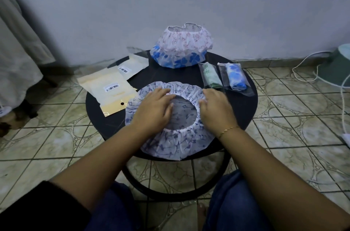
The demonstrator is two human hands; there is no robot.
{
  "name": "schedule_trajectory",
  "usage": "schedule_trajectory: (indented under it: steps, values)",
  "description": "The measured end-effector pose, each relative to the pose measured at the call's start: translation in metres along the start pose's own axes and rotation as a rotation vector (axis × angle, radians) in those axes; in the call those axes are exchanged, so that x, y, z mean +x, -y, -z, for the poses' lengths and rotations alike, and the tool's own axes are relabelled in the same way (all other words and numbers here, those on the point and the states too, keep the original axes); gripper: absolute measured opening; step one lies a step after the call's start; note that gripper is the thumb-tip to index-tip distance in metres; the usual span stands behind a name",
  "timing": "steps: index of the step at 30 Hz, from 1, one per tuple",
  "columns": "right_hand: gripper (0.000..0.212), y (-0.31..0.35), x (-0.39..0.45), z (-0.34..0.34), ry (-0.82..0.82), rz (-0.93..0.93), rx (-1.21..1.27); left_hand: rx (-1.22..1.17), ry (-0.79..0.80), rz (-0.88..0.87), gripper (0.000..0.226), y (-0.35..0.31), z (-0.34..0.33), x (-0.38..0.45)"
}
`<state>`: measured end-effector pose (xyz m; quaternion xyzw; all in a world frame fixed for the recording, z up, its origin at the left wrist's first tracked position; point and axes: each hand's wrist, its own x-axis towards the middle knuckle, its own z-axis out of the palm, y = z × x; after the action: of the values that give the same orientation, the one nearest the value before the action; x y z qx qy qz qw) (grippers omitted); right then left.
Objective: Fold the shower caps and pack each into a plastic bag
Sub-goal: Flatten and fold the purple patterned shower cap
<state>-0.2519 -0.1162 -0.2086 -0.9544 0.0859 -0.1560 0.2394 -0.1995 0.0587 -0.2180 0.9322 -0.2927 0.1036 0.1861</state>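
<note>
You have two hands in view, your left hand and your right hand, both on one open shower cap with purple print. Behind it sits a stack of caps; you can make out at least two there, one with red print over one with blue flowers, but the exact number cannot be told. Two packed bags lie at the right: one green, one blue. Two barcoded pouches lie at the left. One round table carries them all.
</note>
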Motion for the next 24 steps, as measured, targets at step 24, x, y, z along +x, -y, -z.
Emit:
schedule_trajectory:
  steps: [24]
  values:
    - [0.047, 0.038, 0.095, -0.037, 0.208, 0.214, -0.1, 0.205, -0.002, 0.138, 0.043, 0.049, -0.012, 0.056]
